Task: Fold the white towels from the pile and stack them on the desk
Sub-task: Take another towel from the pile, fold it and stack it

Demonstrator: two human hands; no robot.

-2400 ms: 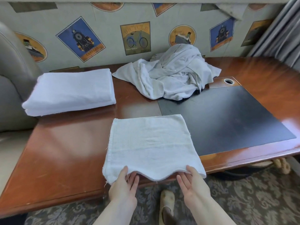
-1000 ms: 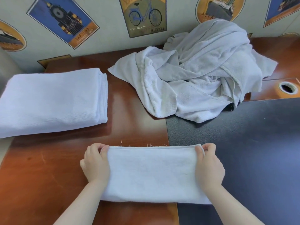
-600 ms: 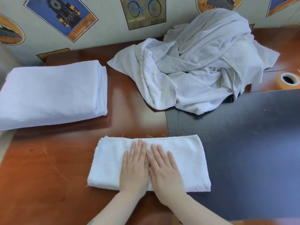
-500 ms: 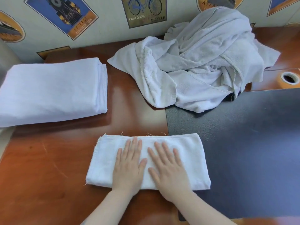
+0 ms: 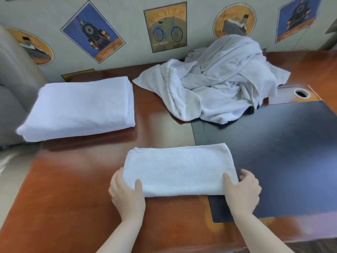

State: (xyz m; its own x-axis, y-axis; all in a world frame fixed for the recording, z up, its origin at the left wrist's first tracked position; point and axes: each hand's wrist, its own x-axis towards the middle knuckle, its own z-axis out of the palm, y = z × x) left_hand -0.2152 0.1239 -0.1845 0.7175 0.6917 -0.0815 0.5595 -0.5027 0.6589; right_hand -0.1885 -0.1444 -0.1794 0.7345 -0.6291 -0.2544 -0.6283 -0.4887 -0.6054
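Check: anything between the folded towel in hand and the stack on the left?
Nothing visible. Both hands, left and right, grip the folded towel at its ends. Only bare desk lies between it and the stack. The unfolded pile sits far right, off that path.

We have a single view, from a camera worn on the person's head, looking forward and steeply down over the near edge of the desk (image 5: 76,189). It sits close: both forearms enter from the bottom of the frame, and the left hand (image 5: 126,193) and right hand (image 5: 243,193) fall low in the middle. The wide lens bends the desk's far edge and takes in the wall behind it. The far left corner shows; the right edge is cut off.
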